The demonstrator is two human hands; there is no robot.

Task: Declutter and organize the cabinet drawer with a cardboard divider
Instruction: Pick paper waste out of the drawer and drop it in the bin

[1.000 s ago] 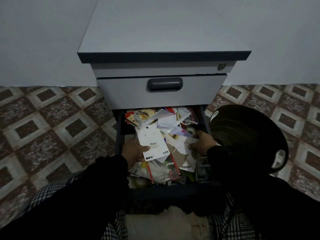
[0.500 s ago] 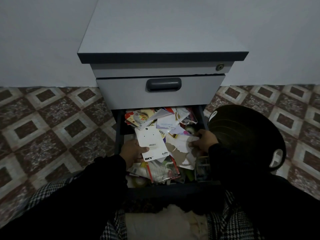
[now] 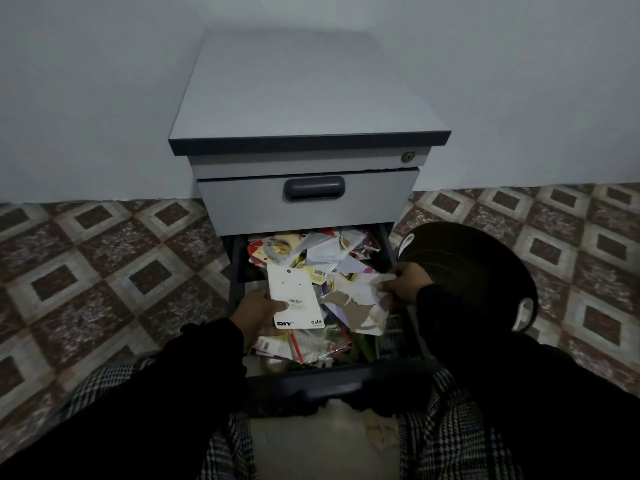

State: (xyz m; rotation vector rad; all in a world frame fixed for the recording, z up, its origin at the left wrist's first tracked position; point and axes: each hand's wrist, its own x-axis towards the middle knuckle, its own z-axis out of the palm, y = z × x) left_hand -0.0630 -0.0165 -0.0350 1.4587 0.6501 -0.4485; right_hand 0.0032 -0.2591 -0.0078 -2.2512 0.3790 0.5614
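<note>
Drawer [image 3: 239,271] crammed w/ papers [image 3: 332,258]; dark basket [image 3: 467,271] beside

We face a plain pale grey wall [image 3: 104,81] at twelve o'clock; brown-and-cream diamond-patterned floor tiles [image 3: 104,271] spread toward nine and three o'clock, and the light is dim.

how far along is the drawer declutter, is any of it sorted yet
Early stage. Done: only the grey cabinet's lower drawer is pulled open. In hand: the left hand holds a white DIY backing card, and the right hand grips a torn white-and-brown paper piece. Left: the mixed packaging pile still fills the drawer, and no cardboard divider is visible.
</note>
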